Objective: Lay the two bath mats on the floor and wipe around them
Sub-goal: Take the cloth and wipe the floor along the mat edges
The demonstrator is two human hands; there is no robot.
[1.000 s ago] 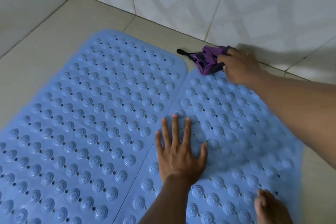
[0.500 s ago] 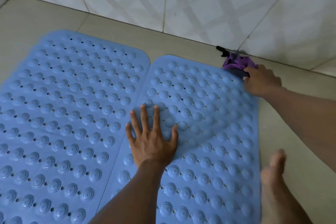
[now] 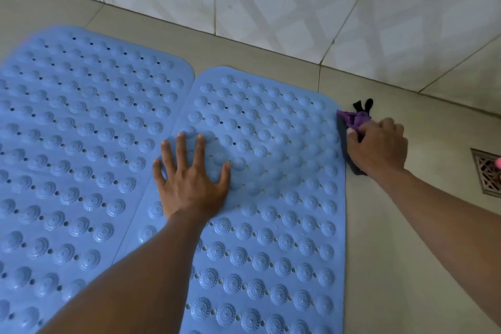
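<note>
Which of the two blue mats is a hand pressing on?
The mat nearer the floor drain and purple cloth: the left hand lies spread on it. The other mat is untouched.

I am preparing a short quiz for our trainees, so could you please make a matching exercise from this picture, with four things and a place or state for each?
Things
1. left hand
2. right hand
3. floor drain
4. left bath mat

Places or states
A. set in the floor at the picture's right edge
B. flat, fingers spread, on the right bath mat
C. lies nearest the picture's left edge
D. grips the purple cloth on the floor beside the right bath mat

Pairs: 1-B, 2-D, 3-A, 4-C
</note>
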